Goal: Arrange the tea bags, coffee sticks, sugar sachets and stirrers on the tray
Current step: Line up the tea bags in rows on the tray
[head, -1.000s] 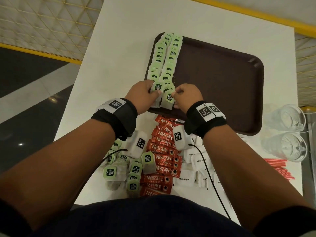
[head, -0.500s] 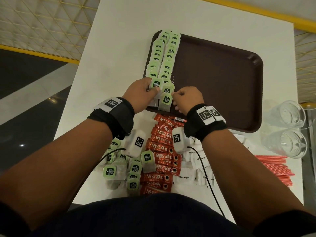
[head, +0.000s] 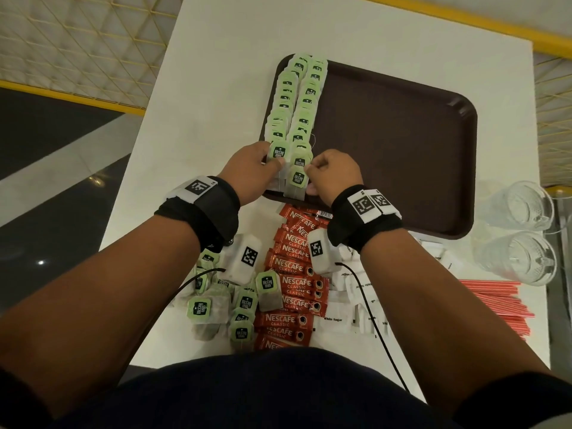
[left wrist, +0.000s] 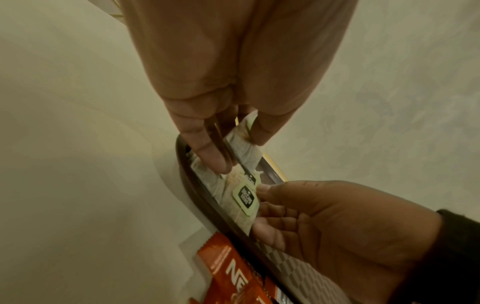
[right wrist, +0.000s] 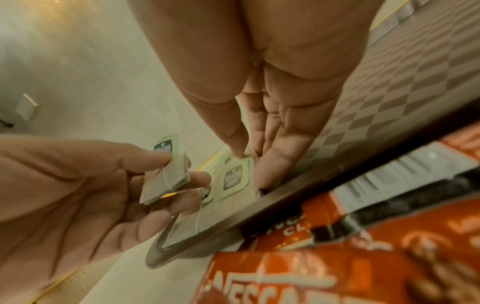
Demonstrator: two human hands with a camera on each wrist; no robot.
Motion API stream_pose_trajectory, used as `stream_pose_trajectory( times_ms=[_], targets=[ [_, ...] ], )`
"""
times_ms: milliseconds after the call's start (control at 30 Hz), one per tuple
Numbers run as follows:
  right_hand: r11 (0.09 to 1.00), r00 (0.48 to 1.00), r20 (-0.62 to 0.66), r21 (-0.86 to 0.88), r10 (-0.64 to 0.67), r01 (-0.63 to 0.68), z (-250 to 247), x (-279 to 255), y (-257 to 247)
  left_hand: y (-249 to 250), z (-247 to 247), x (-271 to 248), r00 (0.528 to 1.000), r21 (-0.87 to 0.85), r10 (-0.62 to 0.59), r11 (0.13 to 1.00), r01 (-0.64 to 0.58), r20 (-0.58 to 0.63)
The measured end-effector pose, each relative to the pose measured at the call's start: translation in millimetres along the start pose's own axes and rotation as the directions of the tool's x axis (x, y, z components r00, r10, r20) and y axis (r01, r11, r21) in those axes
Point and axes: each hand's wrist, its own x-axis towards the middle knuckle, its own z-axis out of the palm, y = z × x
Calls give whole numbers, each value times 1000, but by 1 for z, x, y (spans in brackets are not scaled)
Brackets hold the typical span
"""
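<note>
A brown tray [head: 396, 144] carries two rows of green-tagged tea bags [head: 297, 100] along its left side. At the tray's near left corner my left hand [head: 268, 160] pinches a small stack of tea bags [right wrist: 166, 176] between thumb and fingers. Just right of it, my right hand [head: 309, 178] has its fingers curled and pinches the edge of the nearest tea bag [head: 296, 178] in the right row, which lies on the tray. Loose tea bags [head: 235, 301], red coffee sticks [head: 294, 267] and white sugar sachets [head: 349, 317] lie on the table under my wrists. Red stirrers [head: 501, 305] lie at the right.
Two empty glass mugs [head: 526, 209] [head: 520, 258] stand right of the tray near the white table's [head: 216, 88] right edge. The tray's middle and right are bare. A yellow-edged drop runs along the table's left and far sides.
Both hands stay at the tray's near left corner. The nearest tea bag under my right hand has shifted slightly to the left.
</note>
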Motion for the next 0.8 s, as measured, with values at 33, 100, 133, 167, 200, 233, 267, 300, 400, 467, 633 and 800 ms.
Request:
stream_pose_trajectory(
  times_ms=[33,100,133,167,200,233,267,300,400,467,633,800],
  targets=[
    [1000,1000,2,2,-5,5,1,1,-1,0,-1,0,1000,6,-10,1000,10,-1],
    [1000,1000,-13,-19,-5,5,2,3,-2,-2,-3,-1,1000,9,-27,1000,27,-8],
    [1000,1000,-30,-25,2,-3,0,3,-2,-3,-4,-1,999,-11,-37,999,37,-12],
    [1000,999,-51,-14,7,-8,-2,4,-1,-4,-5,-2,999,-39,-46,998,45,-12],
    [1000,997,-72,-1,2,-2,-5,3,-1,-5,-5,-2,999,-68,-45,997,44,-13],
    [1000,997,-79,5,-16,16,-8,1,-1,-5,-5,-3,999,-82,-43,996,42,-7],
    [999,998,-56,11,-41,41,-11,-2,-3,-4,-5,-4,1000,-83,-30,996,30,3],
    [997,998,-6,37,-70,70,-14,-7,-6,-3,-5,-4,1000,-72,-11,997,12,14],
    [981,978,165,169,-126,98,-17,-21,-16,-1,-1,-5,998,-10,57,998,-57,12],
    [977,974,186,190,-132,96,-16,-25,-17,-1,2,-6,997,24,80,997,-80,7],
    [991,984,164,125,-70,50,-12,-26,-5,-8,-1,-9,998,6,40,999,-39,-42],
    [999,993,113,-31,-35,38,-2,-19,3,-15,-18,-16,997,-47,-21,999,17,-77]
  ],
)
